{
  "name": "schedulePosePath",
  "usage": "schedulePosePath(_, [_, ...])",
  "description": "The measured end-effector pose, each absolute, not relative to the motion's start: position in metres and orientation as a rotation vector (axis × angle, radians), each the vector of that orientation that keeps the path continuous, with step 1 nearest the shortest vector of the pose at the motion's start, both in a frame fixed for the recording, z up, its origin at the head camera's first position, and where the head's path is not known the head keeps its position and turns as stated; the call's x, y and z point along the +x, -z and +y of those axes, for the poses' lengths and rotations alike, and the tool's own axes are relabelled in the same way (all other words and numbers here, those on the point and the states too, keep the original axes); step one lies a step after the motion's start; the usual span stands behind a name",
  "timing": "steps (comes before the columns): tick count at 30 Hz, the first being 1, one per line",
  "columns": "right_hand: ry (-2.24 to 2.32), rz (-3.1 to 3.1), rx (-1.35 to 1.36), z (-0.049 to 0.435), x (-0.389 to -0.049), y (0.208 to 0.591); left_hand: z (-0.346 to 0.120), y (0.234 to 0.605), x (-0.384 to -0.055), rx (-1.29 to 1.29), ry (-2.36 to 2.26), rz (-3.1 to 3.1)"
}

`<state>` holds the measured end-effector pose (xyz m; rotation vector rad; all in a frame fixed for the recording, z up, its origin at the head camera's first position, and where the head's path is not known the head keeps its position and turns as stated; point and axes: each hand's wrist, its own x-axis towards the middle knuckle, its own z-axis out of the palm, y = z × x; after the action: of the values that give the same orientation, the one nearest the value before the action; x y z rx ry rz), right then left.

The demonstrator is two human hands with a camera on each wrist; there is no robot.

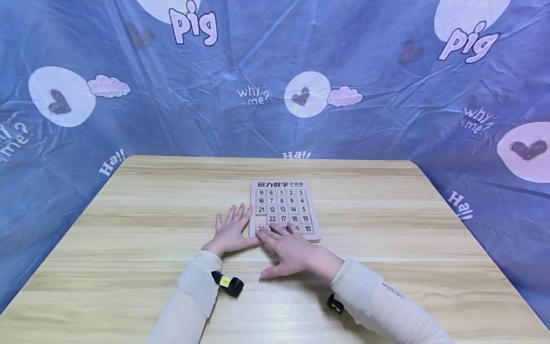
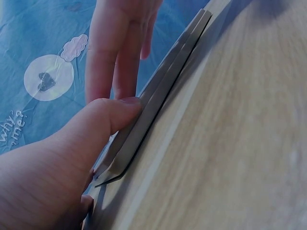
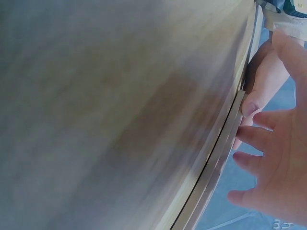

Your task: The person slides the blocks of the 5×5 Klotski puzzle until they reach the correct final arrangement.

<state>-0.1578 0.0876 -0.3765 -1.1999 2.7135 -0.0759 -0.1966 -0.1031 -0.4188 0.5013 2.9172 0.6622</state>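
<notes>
A sliding number puzzle [image 1: 282,209] lies flat on the table, with rows of numbered tiles under a printed heading. One slot [image 1: 260,220] at the left end of the fourth row has no tile. My left hand [image 1: 232,235] is spread at the board's near left corner; its thumb rests at the near edge and a straight finger touches the left side. From the near side my right hand [image 1: 292,249] reaches over the bottom row, fingers extended and thumb held away. Its fingertips partly cover the bottom tiles, while the tile marked 10 [image 1: 307,229] shows beside them.
The puzzle rests on a pale wooden table [image 1: 172,205]. Behind and at both sides hangs a blue printed cloth [image 1: 206,119]. Both forearms wear light sleeves [image 1: 193,291], with a small black camera [image 1: 234,286] by the left wrist.
</notes>
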Motion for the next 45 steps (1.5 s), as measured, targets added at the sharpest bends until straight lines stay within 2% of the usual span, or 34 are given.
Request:
schedulePosePath(14, [0.183, 2.702, -1.193, 0.095, -0.157, 0.376, -0.105, 0.422, -0.196, 0.489, -0.649, 2.917])
schedulePosePath(33, [0.281, 2.866, -0.890, 0.183, -0.166, 0.376, -0.104, 0.420, -0.196, 0.488, -0.655, 2.911])
schedulePosePath(45, [0.209, 2.869, -0.894, 0.185, -0.166, 0.377, -0.103, 0.417, -0.196, 0.485, -0.657, 2.892])
